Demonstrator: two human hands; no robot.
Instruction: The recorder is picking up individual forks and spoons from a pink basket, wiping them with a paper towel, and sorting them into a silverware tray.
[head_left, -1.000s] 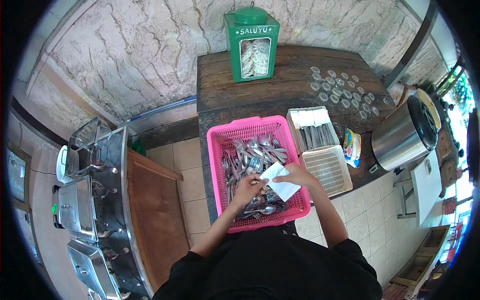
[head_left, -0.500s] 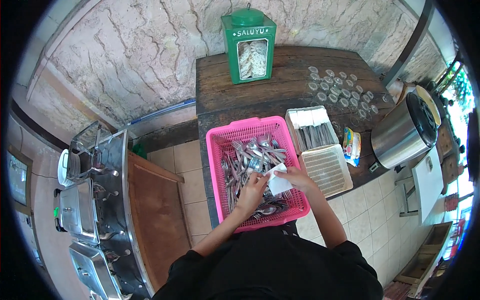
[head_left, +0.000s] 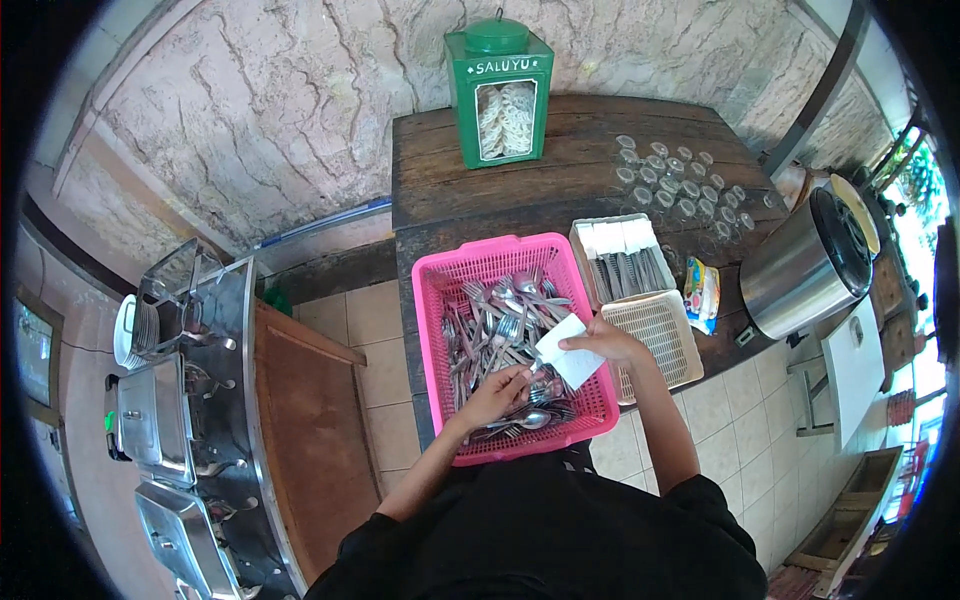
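A pink plastic basket (head_left: 430, 345) full of loose metal forks and spoons (head_left: 488, 318) stands at the table's front edge. Over its near right part, my right hand (head_left: 615, 343) grips a white paper napkin (head_left: 572, 352), which hangs partly unfolded. Lower and to the left, my left hand (head_left: 500, 393) is closed with its fingertips pinched around a piece of cutlery (head_left: 534, 368). That piece points toward the napkin's lower left corner; whether it is a spoon or a fork I cannot make out.
Right of the basket are a cream tray (head_left: 583, 285) with knives and white napkins, a cream slatted basket (head_left: 655, 340) and a colourful packet (head_left: 702, 295). Farther off stand several glasses (head_left: 685, 185), a steel urn (head_left: 800, 265) and a green tin (head_left: 500, 100). Chafing dishes (head_left: 155, 415) line the left counter.
My right hand has moved slightly right and up with the napkin, which shows more of its face. My left hand has drawn down and left, away from the napkin.
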